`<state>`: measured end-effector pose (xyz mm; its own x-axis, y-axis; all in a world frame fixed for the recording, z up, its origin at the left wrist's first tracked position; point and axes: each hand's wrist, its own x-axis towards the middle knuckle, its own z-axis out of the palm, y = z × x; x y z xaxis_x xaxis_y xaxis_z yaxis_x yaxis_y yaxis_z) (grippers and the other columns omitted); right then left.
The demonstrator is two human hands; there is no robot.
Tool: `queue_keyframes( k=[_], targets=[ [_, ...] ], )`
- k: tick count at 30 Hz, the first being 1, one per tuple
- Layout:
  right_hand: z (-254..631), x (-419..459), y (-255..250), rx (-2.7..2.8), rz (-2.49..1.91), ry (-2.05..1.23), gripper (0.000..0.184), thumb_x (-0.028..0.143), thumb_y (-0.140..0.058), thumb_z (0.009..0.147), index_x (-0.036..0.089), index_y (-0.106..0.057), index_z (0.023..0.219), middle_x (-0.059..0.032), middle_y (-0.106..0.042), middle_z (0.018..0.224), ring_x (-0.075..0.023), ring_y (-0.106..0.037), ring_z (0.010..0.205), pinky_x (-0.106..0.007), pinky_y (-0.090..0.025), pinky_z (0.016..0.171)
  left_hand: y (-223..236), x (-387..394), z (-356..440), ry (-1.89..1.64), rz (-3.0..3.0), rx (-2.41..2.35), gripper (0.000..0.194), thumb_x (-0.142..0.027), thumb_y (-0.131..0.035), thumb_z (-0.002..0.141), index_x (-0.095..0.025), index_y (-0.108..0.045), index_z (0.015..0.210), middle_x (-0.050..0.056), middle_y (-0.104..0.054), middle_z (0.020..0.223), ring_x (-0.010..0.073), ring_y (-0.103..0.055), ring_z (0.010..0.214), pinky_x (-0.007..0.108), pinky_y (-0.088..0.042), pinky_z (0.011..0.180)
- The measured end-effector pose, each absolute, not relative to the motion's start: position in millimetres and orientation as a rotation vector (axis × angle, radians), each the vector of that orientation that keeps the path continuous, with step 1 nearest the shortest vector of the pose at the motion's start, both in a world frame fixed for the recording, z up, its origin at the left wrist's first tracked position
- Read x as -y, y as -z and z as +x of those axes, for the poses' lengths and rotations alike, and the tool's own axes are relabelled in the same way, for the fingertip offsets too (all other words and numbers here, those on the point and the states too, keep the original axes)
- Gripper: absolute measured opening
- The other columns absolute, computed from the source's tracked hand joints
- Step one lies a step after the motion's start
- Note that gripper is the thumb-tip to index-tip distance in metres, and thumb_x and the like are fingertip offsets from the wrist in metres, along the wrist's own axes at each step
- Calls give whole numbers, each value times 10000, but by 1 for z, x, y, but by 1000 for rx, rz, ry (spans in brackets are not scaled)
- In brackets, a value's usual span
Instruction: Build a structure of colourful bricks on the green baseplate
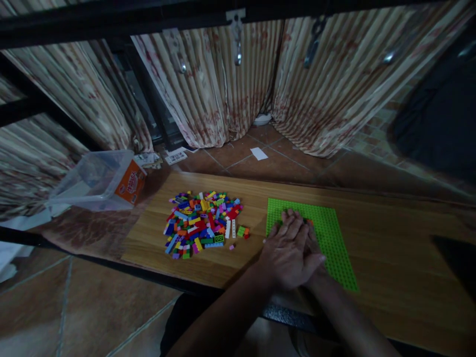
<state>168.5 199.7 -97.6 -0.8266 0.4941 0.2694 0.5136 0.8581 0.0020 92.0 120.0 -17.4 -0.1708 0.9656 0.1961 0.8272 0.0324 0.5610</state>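
Note:
My left hand (285,255) lies across the top of my right hand (311,244), its fingers stretched out flat and its thumb pointing right. Most of my right hand is covered; the part that shows looks flat, with fingers extended. Both rest over a green studded baseplate (330,233) on the wooden table (386,248). A small orange brick (310,222) peeks out beside the fingers on the plate. Whatever else lies under the palms is hidden. Left of the plate spreads a loose pile of colourful toy bricks (201,223).
Beyond the table's left end, a clear plastic box (94,173) with an orange label stands on a lower surface. Striped curtains (215,84) hang behind the table. White paper (259,153) lies on the tiled floor. A dark object (451,258) is at the right.

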Motion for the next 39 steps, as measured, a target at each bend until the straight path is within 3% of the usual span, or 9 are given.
queue_keyframes(
  k=[4, 8, 11, 15, 18, 22, 25, 32, 39],
  targets=[
    [165, -197, 93, 2915, -894, 808, 703, 516, -240, 946, 90, -328, 1498, -124, -373, 1529, -301, -221, 1464, -534, -175, 1172, 17, -121, 93, -846, 1845, -2066, 661, -522, -413, 939, -115, -372, 1458, 145, -406, 1504, 282, -281, 1438, 473, -254, 1181],
    [167, -196, 92, 2770, -816, 403, 843, 515, -384, 919, 47, -64, 1542, -191, -275, 1566, -312, -214, 1465, -506, -173, 1182, 18, -120, 93, -865, 1839, -2070, 656, -513, -436, 934, -116, -378, 1452, 149, -439, 1479, 284, -320, 1418, 476, -265, 1177],
    [169, -199, 98, 2656, -703, 98, 817, 429, -364, 941, 128, 100, 1542, -162, -245, 1584, -326, -202, 1466, -558, -176, 1164, 16, -119, 92, -882, 1837, -2070, 635, -507, -461, 927, -139, -395, 1440, 136, -434, 1483, 284, -334, 1407, 489, -254, 1178],
    [173, -201, 97, 2697, -642, 8, 691, 312, -395, 930, 256, -107, 1555, -89, -271, 1587, -341, -160, 1473, -575, -122, 1172, 12, -118, 85, -939, 1866, -2019, 524, -465, -485, 930, -153, -490, 1350, 112, -461, 1465, 248, -381, 1374, 439, -300, 1159],
    [178, -200, 89, 2735, -626, 2, 642, 243, -422, 899, 231, -265, 1522, -110, -285, 1580, -341, -154, 1474, -569, -133, 1175, 10, -118, 78, -975, 1872, -1996, 432, -415, -481, 941, -181, -524, 1302, 73, -508, 1427, 217, -429, 1331, 413, -332, 1138],
    [179, -196, 80, 2713, -639, -18, 635, 257, -426, 891, 234, -290, 1511, -98, -324, 1560, -313, -161, 1471, -575, -167, 1164, 8, -117, 70, -1002, 1875, -1986, 344, -353, -496, 935, -196, -570, 1232, 59, -567, 1362, 216, -494, 1262, 419, -377, 1098],
    [176, -193, 74, 2707, -703, -31, 637, 285, -423, 889, 168, -301, 1502, -144, -398, 1503, -309, -230, 1446, -559, -209, 1150, 6, -115, 60, -1053, 1828, -2038, 284, -286, -501, 925, -205, -605, 1176, 52, -632, 1262, 205, -555, 1180, 402, -408, 1069],
    [165, -188, 62, 2666, -820, -45, 818, 636, -390, 884, 26, -368, 1428, -232, -451, 1436, -360, -346, 1373, -558, -217, 1137, -3, -96, -13, -1298, 1267, -2625, 294, -202, -510, 890, -153, -632, 1153, 96, -668, 1165, 221, -589, 1120, 364, -445, 1030],
    [164, -191, 63, 2645, -824, -69, 768, 628, -366, 898, 63, -387, 1417, -216, -475, 1420, -354, -369, 1357, -558, -231, 1123, -14, -56, -64, -779, 1002, -3008, 452, -115, -548, 772, -123, -623, 1218, 130, -644, 1217, 297, -564, 1150, 427, -415, 1042]
  ],
)
